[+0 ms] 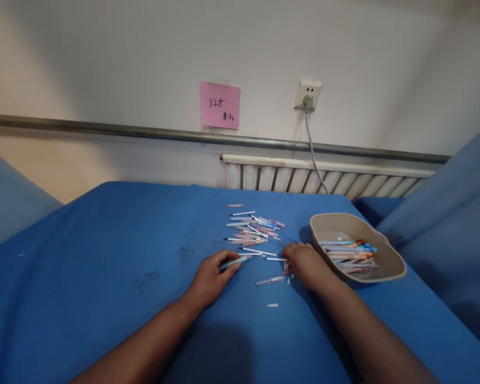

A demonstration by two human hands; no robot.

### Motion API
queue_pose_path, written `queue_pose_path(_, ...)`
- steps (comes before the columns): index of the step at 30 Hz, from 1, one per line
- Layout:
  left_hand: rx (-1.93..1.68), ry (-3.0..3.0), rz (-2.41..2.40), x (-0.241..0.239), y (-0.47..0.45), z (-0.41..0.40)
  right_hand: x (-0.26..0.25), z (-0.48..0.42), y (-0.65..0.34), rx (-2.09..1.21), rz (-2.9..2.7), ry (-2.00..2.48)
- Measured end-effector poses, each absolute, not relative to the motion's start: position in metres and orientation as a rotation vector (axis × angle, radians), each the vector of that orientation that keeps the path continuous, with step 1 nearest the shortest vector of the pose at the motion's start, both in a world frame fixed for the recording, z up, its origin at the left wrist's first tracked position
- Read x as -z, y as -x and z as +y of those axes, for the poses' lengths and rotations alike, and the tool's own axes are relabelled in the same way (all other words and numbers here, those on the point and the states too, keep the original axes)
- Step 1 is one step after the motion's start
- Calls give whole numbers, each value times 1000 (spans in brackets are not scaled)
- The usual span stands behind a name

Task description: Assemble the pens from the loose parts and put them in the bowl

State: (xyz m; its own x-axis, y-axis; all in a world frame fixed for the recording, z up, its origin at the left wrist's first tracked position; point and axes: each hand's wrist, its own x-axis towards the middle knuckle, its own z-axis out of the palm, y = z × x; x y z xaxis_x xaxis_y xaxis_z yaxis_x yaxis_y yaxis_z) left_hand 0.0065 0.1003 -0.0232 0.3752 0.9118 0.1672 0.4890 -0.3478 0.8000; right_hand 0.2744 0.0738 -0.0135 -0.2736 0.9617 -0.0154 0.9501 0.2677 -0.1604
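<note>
While our left hand grips a pen left of the bin, we can't tell our right hand's grasp.

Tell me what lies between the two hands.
In the head view, thin white sticks and a see-through barrel lie between the left hand and the right hand.

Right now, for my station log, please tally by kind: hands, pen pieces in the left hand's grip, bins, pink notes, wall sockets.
Hands: 2, left hand and right hand
Pen piece in the left hand's grip: 1
Bin: 1
Pink note: 1
Wall socket: 1
Total: 6
</note>
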Motion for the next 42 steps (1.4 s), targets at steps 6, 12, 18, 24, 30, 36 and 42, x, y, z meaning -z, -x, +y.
queue_pose_path(6,-811,-2112,1188,25,-5,99,13,70,-264,-201,-2521,1717)
queue_pose_path(12,-844,-2107,1206,23,-5,100,10,63,-259,-339,-2363,1517)
queue_pose_path(18,-858,-2055,1226,22,-5,100,12,62,-258,-425,-2264,1449)
queue_pose_path(24,-842,-2040,1206,23,-5,100,18,66,-264,-445,-2142,1561)
queue_pose_path(30,-807,-2013,1206,23,-5,101,18,67,-268,-489,-2115,1614)
queue_pose_path(36,-795,-2011,1262,20,-7,98,5,63,-266,-334,-1931,1700)
queue_pose_path(42,-734,-2083,1240,11,-10,90,12,68,-271,-294,-1886,1787)
